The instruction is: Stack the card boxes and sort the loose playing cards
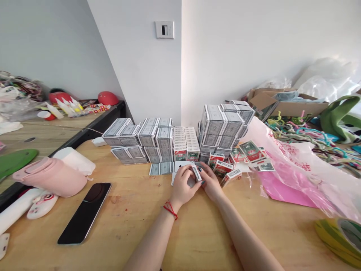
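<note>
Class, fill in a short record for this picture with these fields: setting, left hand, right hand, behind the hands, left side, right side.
Setting: light wooden table against a white wall
Left hand: grip on small playing-card pack; red string bracelet on wrist
Right hand: grip on the same pack
Behind: stacks of grey patterned card packs
Left side: black smartphone lying flat; soft pink pouch
Right side: pink plastic bag; loose red and green card boxes

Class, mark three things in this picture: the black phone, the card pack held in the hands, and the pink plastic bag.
black phone [84, 212]: head view, middle of its dark screen.
held card pack [196, 173]: head view, its patterned side.
pink plastic bag [284, 192]: head view, its flat pink lower part.
</note>
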Motion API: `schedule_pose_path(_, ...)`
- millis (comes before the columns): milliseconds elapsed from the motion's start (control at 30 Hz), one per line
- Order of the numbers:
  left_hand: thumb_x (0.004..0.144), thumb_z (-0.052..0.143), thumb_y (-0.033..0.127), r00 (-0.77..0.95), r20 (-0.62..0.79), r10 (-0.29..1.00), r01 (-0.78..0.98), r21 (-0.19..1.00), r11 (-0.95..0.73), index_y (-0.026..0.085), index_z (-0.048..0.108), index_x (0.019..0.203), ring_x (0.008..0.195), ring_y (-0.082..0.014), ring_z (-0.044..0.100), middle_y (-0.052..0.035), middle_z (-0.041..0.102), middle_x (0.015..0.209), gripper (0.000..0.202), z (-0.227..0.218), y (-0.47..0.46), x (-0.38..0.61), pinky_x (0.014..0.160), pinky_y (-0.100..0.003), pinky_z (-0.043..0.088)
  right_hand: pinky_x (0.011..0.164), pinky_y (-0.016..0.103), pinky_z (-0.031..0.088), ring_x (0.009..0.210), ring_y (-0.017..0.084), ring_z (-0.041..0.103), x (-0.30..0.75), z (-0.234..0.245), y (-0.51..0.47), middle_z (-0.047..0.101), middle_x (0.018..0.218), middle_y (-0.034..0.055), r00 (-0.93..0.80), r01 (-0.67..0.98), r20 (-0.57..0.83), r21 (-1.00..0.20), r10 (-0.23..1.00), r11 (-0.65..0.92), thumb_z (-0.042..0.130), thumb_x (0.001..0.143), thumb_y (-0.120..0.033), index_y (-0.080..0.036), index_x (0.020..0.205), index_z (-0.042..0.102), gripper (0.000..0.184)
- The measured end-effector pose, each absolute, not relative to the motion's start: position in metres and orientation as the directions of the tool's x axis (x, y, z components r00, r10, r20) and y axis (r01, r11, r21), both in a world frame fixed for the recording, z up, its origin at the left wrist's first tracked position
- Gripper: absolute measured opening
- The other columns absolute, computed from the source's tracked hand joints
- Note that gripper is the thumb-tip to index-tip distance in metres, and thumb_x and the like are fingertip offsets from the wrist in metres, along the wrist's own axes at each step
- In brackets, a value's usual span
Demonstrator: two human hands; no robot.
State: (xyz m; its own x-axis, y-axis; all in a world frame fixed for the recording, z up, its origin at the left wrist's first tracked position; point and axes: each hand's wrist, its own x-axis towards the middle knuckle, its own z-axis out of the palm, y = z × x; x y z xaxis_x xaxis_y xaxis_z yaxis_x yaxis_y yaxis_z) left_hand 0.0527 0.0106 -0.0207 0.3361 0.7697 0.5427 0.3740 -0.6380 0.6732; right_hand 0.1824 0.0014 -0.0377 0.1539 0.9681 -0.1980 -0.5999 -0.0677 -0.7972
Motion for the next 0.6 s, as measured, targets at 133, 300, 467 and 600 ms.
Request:
schedule_pose_path(133,0.073,0.059,0.026,0.308,0.547,0.779,0.397,0.67,-0.627,0.019,0.049,0.077,0.107,-0.0208,0.048,-0.0074,0.052,0.109,0.013,-0.02,0.011,0.052,0.088,-0.037,0.042,0.072,0.03,0.048,0.086,0.018,0.06,0.184,-0.041,0.003,0.063,0.101,0.0034,0.193,-0.609,-0.194,-0.792,0.962,-0.037,0.073,0.059,-0.025,-0.024,0.104,0.055,0.049)
schedule_pose_path(300,0.072,0.06,0.026,0.324,0.551,0.769,0.423,0.643,-0.639,0.02,0.049,0.079,0.107,-0.0218,0.047,-0.0074,0.052,0.109,0.015,-0.023,0.012,0.052,0.087,-0.039,0.042,0.076,0.033,0.048,0.092,0.021,0.059,0.186,-0.045,0.005,0.062,0.105,0.0053,0.34,-0.531,-0.147,-0.845,0.929,0.06,0.073,0.053,-0.021,-0.021,0.101,0.059,0.05)
schedule_pose_path(467,0.071,0.06,0.022,0.36,0.539,0.762,0.437,0.624,-0.648,0.02,0.048,0.079,0.107,-0.022,0.046,-0.0068,0.05,0.111,0.015,-0.025,0.013,0.05,0.088,-0.039,0.042,0.074,0.033,0.048,0.09,0.021,0.059,0.186,-0.052,0.008,0.063,0.102,0.0057,0.403,-0.458,-0.08,-0.88,0.912,0.125,0.072,0.053,-0.022,-0.021,0.105,0.057,0.054)
schedule_pose_path(600,0.066,0.059,0.012,0.345,0.533,0.772,0.46,0.621,-0.634,0.02,0.046,0.074,0.107,-0.0222,0.045,-0.0061,0.048,0.111,0.017,-0.024,0.013,0.049,0.088,-0.039,0.041,0.072,0.031,0.047,0.082,0.018,0.059,0.187,-0.056,0.009,0.063,0.093,0.0042,0.507,-0.338,-0.036,-0.927,0.861,0.161,0.072,0.055,-0.023,-0.02,0.098,0.058,0.045)
